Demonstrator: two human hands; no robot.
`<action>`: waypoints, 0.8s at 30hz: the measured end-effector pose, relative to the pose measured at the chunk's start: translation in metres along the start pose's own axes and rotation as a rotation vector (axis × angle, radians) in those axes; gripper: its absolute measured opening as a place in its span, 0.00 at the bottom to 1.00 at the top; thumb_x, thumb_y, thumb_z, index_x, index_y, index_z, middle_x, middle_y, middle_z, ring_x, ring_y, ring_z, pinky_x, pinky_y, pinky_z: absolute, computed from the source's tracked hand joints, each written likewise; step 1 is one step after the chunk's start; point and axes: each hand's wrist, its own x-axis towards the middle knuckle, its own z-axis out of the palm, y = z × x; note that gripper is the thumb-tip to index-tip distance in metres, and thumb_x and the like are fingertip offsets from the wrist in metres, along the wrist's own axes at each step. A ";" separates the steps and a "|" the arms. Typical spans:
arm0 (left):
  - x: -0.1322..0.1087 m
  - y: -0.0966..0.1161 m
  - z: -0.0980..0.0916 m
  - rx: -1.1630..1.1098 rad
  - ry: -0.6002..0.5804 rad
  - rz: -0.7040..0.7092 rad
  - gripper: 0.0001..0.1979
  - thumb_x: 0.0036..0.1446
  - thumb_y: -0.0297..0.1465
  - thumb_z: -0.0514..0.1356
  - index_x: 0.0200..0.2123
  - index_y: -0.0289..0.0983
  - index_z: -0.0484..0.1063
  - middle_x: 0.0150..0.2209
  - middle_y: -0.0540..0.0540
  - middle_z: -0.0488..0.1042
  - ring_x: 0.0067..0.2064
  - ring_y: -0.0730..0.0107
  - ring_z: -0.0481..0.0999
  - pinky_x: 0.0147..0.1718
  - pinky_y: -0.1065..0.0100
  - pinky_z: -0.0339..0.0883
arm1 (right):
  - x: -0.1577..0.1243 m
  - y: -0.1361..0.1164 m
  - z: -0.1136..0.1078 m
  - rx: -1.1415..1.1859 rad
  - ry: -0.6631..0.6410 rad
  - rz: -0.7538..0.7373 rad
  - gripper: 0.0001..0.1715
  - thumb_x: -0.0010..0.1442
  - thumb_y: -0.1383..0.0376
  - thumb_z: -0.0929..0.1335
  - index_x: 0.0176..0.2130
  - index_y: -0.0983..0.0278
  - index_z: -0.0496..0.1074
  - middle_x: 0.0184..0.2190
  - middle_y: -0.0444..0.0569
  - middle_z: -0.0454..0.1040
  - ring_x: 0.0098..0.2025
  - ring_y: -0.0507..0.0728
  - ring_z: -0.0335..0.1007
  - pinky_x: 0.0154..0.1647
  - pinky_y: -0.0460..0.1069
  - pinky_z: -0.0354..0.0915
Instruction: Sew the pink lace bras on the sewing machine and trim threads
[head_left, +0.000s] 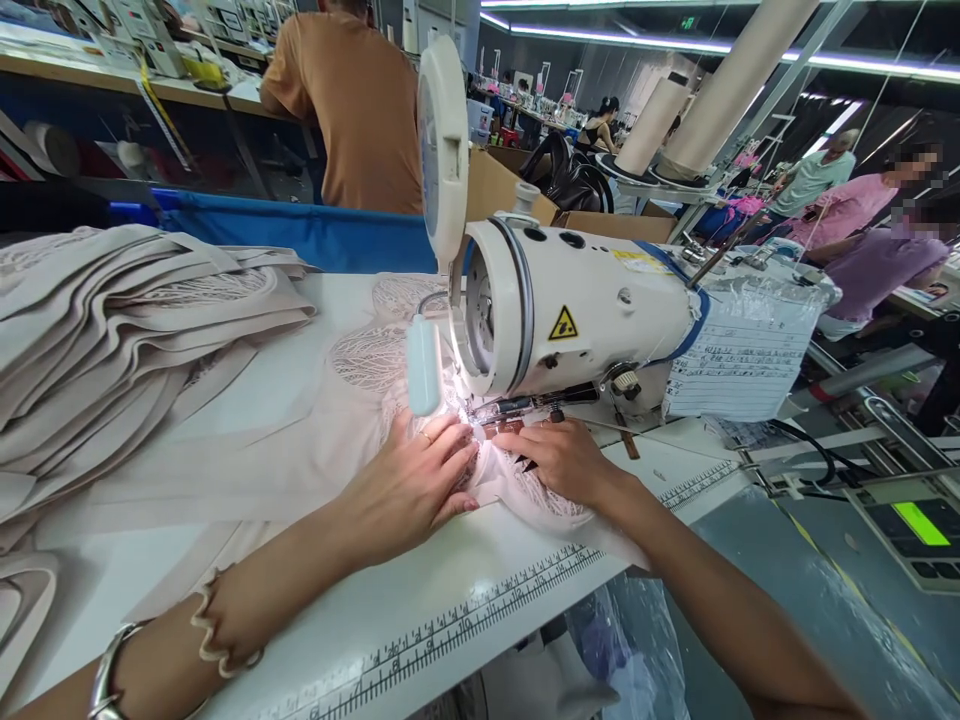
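Observation:
My left hand (420, 480) lies flat on pale beige lace fabric (360, 365), fingers stretched toward the needle area of a white sewing machine (570, 305). My right hand (559, 458) rests on the same fabric just right of the needle, fingers held together and pressing the cloth down. Both hands sit under the machine head, lit by its small lamp (424, 365). The needle itself is hidden behind glare.
A tall stack of beige cut pieces (127, 330) fills the table's left side. A printed ruler (480, 610) runs along the white table's front edge. A paper sheet in plastic (739, 360) hangs on the machine. Other people work behind and at right.

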 end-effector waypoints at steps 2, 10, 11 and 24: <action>0.001 0.001 0.001 -0.003 0.013 0.009 0.25 0.74 0.43 0.42 0.51 0.33 0.72 0.52 0.34 0.75 0.55 0.45 0.71 0.51 0.47 0.54 | -0.002 0.002 0.004 0.009 0.056 -0.060 0.27 0.64 0.76 0.61 0.52 0.54 0.78 0.23 0.42 0.74 0.26 0.52 0.63 0.27 0.48 0.47; 0.002 -0.002 -0.002 0.008 -0.002 -0.018 0.24 0.73 0.43 0.42 0.50 0.34 0.71 0.53 0.34 0.75 0.56 0.45 0.72 0.55 0.42 0.51 | 0.007 0.000 0.004 0.028 0.021 -0.004 0.28 0.64 0.75 0.63 0.54 0.51 0.77 0.27 0.41 0.77 0.31 0.52 0.68 0.26 0.48 0.48; 0.002 -0.004 -0.002 0.004 0.000 -0.025 0.23 0.73 0.42 0.43 0.51 0.34 0.71 0.54 0.34 0.75 0.57 0.44 0.71 0.56 0.41 0.51 | 0.009 0.000 0.003 0.026 0.002 0.012 0.29 0.63 0.76 0.62 0.55 0.51 0.77 0.28 0.41 0.78 0.32 0.53 0.68 0.27 0.48 0.49; 0.007 -0.023 0.008 -0.103 0.086 -0.328 0.17 0.69 0.35 0.48 0.52 0.39 0.72 0.58 0.35 0.70 0.57 0.42 0.69 0.55 0.36 0.57 | 0.007 0.009 -0.003 -0.080 0.002 0.217 0.19 0.65 0.63 0.67 0.55 0.55 0.75 0.41 0.50 0.78 0.40 0.61 0.71 0.35 0.50 0.61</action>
